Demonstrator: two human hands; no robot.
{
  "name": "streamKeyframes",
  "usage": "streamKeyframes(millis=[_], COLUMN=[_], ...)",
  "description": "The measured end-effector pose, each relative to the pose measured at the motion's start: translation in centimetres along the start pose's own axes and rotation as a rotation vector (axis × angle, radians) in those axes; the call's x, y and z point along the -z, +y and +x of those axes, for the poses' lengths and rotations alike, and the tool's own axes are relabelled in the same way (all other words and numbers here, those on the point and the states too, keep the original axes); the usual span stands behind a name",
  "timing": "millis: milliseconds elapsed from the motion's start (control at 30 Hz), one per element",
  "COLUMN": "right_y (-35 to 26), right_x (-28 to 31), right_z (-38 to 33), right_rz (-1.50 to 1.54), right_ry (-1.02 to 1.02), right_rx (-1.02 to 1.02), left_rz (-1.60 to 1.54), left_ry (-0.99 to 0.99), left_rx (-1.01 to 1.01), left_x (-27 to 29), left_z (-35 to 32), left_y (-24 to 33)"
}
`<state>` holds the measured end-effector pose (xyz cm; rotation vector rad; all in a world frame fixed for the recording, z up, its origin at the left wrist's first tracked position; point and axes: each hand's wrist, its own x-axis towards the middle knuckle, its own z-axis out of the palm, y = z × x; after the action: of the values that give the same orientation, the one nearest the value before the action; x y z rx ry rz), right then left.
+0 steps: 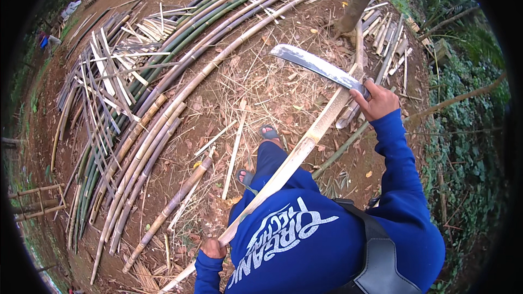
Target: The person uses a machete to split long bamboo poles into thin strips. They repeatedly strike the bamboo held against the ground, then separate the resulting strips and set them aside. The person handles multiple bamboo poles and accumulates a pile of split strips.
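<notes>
left hand (213, 248): closed tight around the low end of a long bamboo strip (297, 155), down by the person's hip.
right hand (377, 100): closed around the handle of a big knife (317, 66), held up and out to the side.
bamboo strip: pale and flat. it runs in a slant from the left hand, low and near, up and away to the right, across the front of the blue shirt. its far end sits just by the right hand.
big knife: the wide grey blade points up and to the left, away from the person. it sits right over the top part of the strip; i cannot tell if they touch.
feet: two sandals (269, 131) on the dirt, under the strip.
ground: brown dirt with dry leaves and thin chips all over.
bamboo poles (180, 84): many long green and tan ones lie side by side on the left, in a big curve.
split pieces (103, 73): a messy heap of thin slats lies over the poles.
place: outdoors, a tree trunk (357, 2) ahead, green plants on the right.
</notes>
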<state>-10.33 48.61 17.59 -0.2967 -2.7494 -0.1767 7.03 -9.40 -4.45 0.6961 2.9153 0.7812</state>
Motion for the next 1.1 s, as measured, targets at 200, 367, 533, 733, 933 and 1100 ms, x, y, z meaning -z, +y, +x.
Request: streamKeyframes(millis=[200,367,533,733,933,1100], right_y=[6.5,11.7,23.6,27.3,7.0,1.5], right_x=[-5.2,-8.6,-12.3,-21.5,-21.6,-18.6], right_z=[-0.2,-0.1,-1.1,-9.8,-7.6,-2.9], right_rz=[-0.006,-0.007,-0.097,0.401,1.398,1.476], right_ry=[-0.105,-0.289,-0.327,0.06,-0.138,-0.059], right_rx=[0.008,-0.135,-0.867,-0.99,-1.458,-1.276], left_rz=[0.064,0.114,0.199,0.066,-0.002,-0.182], left_ry=[-0.156,-0.168,-0.205,-0.51,-0.438,-0.777], left_rx=[-0.037,-0.06,0.084,0.285,0.25,0.382], left_x=[2.4,4.1,6.5,6.2,0.5,-4.0], left_z=[2.9,5.1,-0.5,5.1,8.6,11.5], left_y=[2.3,3.7,-0.2,0.5,-0.1,0.5])
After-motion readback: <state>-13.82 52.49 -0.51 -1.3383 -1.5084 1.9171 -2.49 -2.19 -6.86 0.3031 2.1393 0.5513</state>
